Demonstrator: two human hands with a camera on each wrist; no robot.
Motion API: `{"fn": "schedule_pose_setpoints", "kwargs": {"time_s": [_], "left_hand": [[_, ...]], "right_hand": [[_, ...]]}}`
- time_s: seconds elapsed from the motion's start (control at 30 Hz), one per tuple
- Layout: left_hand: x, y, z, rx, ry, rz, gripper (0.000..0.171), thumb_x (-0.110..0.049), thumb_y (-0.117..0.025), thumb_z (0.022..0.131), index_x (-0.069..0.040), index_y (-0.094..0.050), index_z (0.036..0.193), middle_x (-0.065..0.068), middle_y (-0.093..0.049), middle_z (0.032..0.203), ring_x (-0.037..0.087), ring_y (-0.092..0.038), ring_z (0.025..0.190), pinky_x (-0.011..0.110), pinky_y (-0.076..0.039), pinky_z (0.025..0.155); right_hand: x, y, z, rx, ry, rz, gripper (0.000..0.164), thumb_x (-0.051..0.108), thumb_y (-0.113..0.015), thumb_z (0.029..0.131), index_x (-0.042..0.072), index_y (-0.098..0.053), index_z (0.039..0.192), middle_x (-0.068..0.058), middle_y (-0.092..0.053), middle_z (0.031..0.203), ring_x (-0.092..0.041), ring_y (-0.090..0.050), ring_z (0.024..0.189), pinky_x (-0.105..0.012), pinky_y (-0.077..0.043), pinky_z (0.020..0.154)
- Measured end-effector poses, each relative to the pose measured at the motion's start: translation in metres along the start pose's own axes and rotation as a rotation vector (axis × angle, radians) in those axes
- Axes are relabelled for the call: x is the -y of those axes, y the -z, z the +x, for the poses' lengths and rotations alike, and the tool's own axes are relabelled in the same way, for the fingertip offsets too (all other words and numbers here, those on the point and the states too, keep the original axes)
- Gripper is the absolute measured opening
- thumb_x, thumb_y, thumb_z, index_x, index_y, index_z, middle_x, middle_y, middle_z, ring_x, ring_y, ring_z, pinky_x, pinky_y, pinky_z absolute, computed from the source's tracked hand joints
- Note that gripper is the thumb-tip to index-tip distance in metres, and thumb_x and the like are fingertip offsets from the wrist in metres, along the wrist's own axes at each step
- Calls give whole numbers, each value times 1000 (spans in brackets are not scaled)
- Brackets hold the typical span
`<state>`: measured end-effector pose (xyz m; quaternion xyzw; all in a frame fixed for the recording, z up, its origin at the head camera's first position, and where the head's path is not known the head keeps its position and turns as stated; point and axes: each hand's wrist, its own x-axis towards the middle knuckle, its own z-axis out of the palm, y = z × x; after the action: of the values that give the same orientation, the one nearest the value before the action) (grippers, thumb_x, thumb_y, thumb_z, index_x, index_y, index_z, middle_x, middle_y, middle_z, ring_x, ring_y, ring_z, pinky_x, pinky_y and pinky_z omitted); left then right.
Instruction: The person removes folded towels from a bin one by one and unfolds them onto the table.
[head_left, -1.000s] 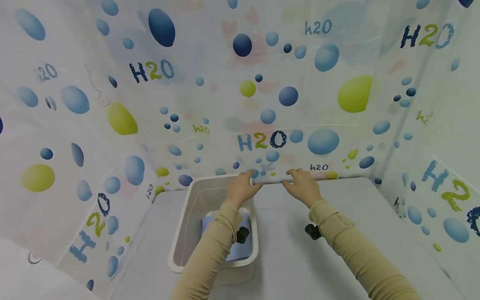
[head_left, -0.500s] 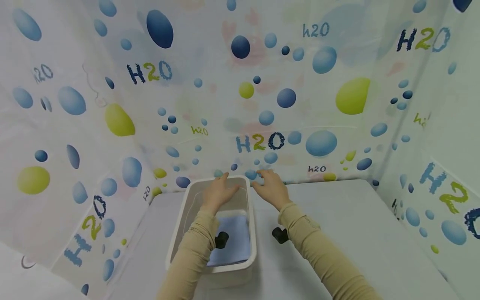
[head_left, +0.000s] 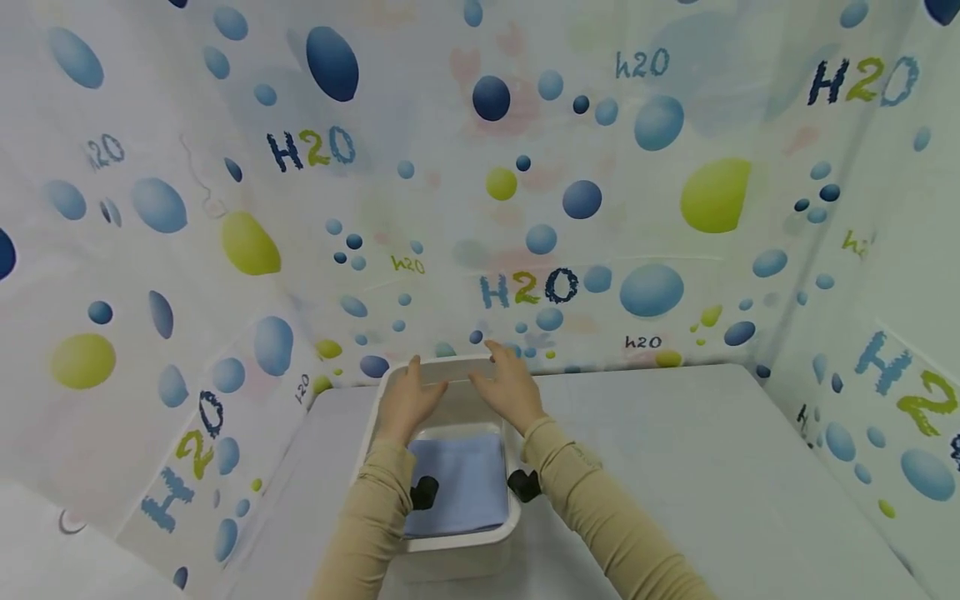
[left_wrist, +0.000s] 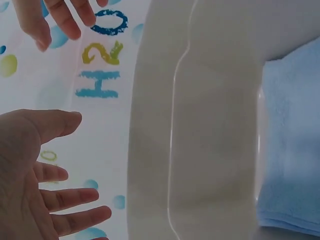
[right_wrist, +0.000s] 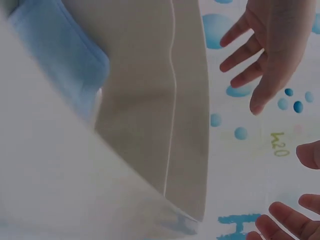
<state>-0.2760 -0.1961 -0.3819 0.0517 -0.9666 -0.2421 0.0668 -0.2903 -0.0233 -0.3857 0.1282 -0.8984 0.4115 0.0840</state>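
Note:
My left hand (head_left: 407,406) hovers over the left side of a cream plastic tub (head_left: 450,563), with fingers spread and nothing in them. The right hand (head_left: 513,388) is raised by the tub's far right corner, its palm facing the other hand. Inside the tub lies a folded light blue cloth (head_left: 457,486), flat on the bottom. In the left wrist view, the left hand (left_wrist: 22,172) shows straight, parted fingers beside the tub wall (left_wrist: 215,125), apart from the cloth (left_wrist: 295,145). The right wrist view catches the right hand (right_wrist: 300,220) only at its edge, fingers extended.
The tub stands on a table with a white cover (head_left: 660,467). Behind and on both sides hangs a white curtain (head_left: 420,92) printed with H2O lettering and blue and green drops. Small black wrist-worn devices (head_left: 524,486) show below the hands.
Both hands have moved left over the tub, the right hand most, from above the table to the tub's far right corner. More of the cloth shows. The tub has not moved.

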Motion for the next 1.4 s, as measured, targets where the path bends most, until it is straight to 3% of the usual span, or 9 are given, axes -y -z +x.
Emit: {"fn": "schedule_pose_setpoints", "kwargs": {"time_s": [0.23,0.4,0.57,0.7,1.0,1.23,1.4], "left_hand": [[23,-2,-4,-56,19,64,72,-44,-54,88,0,-34,141,30,-41,137,50,-45,120,63,-42,90],[40,-7,-9,-91,50,51,64,-43,-55,88,-5,-39,137,32,-42,134,53,-46,116,65,-40,88],[50,-8,-10,-77,80,14,61,-40,-51,90,-9,-36,140,34,-31,142,56,-39,121,68,-36,93],[57,-9,-10,-50,122,0,65,-43,-47,92,-6,-31,143,36,-26,143,58,-37,122,68,-35,94],[77,-12,-5,2,196,2,65,-45,-34,97,-8,-20,148,36,-40,135,54,-50,111,62,-44,86],[79,-13,-2,7,187,-22,59,-42,-26,98,-11,-21,149,33,-44,134,50,-48,117,61,-42,90],[79,-13,0,-7,157,-43,54,-36,-18,99,-14,-24,148,29,-47,135,49,-48,118,61,-41,92]], "right_hand": [[9,-13,0,-43,29,47,58,29,-60,86,8,-43,137,-18,-57,123,-37,-55,111,-52,-49,84],[13,-28,-5,-75,16,81,57,28,-60,85,8,-45,136,-17,-58,122,-36,-55,110,-50,-49,84],[16,-42,-9,-115,40,83,55,26,-61,83,5,-47,133,-16,-59,118,-34,-54,110,-48,-48,87],[21,-49,-11,-149,73,88,54,24,-62,83,2,-49,130,-17,-60,116,-32,-53,111,-45,-46,92],[24,-55,-9,-285,156,99,45,15,-62,79,0,-55,121,-16,-65,106,-31,-57,102,-42,-44,92],[26,-63,-9,-255,136,116,43,18,-58,84,3,-55,124,-13,-64,111,-30,-58,106,-42,-46,93],[28,-68,-6,-277,178,128,41,15,-57,84,3,-54,123,-14,-62,113,-31,-56,108,-43,-45,94]]}}
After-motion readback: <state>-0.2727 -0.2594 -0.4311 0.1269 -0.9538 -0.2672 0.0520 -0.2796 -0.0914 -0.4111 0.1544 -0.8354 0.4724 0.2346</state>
